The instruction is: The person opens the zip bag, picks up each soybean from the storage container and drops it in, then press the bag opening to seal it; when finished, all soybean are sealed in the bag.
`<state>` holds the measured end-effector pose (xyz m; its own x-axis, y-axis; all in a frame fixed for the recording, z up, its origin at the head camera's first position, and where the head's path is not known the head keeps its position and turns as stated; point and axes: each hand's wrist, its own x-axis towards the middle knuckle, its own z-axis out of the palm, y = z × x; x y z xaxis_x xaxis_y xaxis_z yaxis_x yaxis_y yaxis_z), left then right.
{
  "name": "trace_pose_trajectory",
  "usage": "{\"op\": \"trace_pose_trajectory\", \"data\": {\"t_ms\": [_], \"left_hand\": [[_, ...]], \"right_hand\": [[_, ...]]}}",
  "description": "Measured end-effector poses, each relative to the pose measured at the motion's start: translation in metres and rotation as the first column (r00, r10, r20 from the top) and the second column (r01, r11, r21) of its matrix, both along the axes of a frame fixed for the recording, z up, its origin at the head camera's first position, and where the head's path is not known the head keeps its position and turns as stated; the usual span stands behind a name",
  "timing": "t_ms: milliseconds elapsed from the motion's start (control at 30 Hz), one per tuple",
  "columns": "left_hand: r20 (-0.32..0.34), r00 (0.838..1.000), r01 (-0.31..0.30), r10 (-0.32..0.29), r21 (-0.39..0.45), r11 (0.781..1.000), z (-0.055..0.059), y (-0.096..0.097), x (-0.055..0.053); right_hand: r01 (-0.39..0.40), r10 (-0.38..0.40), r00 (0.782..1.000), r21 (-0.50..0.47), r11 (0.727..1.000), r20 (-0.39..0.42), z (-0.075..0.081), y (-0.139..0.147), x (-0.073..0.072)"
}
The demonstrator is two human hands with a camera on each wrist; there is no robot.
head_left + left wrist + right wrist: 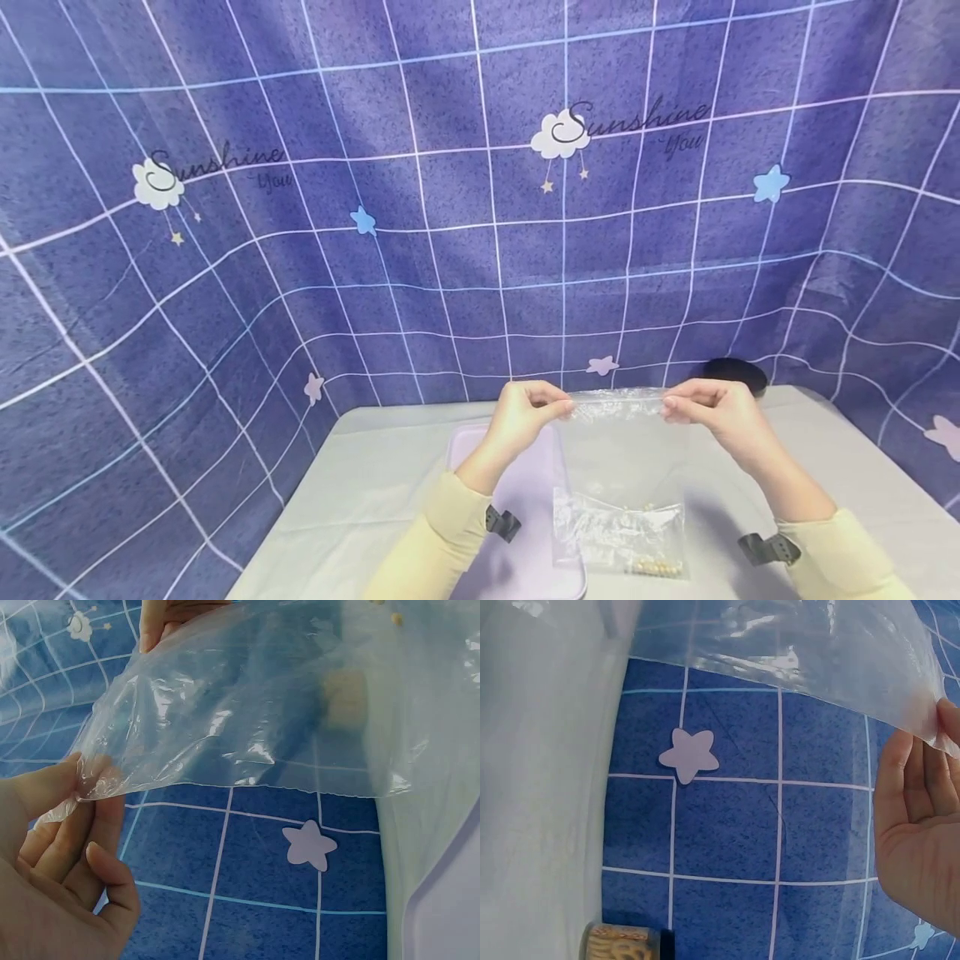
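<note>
A clear plastic zip bag [622, 454] hangs upright between both hands, spread flat by its top edge. Small gold bead-like pieces [656, 569] have gathered in its lower right corner, and a few more sit higher up. My left hand [525, 417] pinches the top left corner between thumb and fingers. At the opposite top corner, the right hand [716, 412] grips the film the same way. In the left wrist view the bag [225, 727] stretches from the left hand [67, 855] toward the other hand. The right wrist view has the right hand [922, 817] holding the bag's edge.
A pale lilac tray [510, 575] lies on the light grey cloth-covered table [360, 492], left of the bag and partly beneath the left arm. At the back right stands a black-topped round container [735, 375]. A blue checked curtain [450, 208] closes off the back and sides.
</note>
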<state>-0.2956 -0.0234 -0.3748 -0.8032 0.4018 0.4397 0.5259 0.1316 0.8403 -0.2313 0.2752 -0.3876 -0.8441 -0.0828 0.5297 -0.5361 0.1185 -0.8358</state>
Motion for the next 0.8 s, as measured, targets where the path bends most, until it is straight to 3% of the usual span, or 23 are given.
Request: {"op": "trace_pose_trajectory", "data": {"t_ms": [233,433,567,800], "left_hand": [[-0.048,0.999,-0.024,0.022,-0.030,0.999,-0.007,-0.001,0.001],[-0.051,0.998,-0.025,0.025,-0.011,1.000,-0.013,0.001,-0.001],[-0.053,0.998,-0.016,0.016,-0.003,1.000,-0.013,0.002,0.000],[-0.054,0.999,-0.004,0.003,-0.003,1.000,-0.012,0.005,0.002]], "right_hand": [[0.093,-0.089,0.995,0.101,0.991,-0.036,-0.009,0.000,0.002],[0.016,-0.017,1.000,0.045,0.999,0.020,-0.013,0.001,-0.001],[-0.002,-0.002,0.998,0.062,0.998,0.069,-0.012,-0.001,-0.003],[0.016,-0.018,0.999,0.068,0.998,0.039,-0.013,-0.005,-0.004]]}}
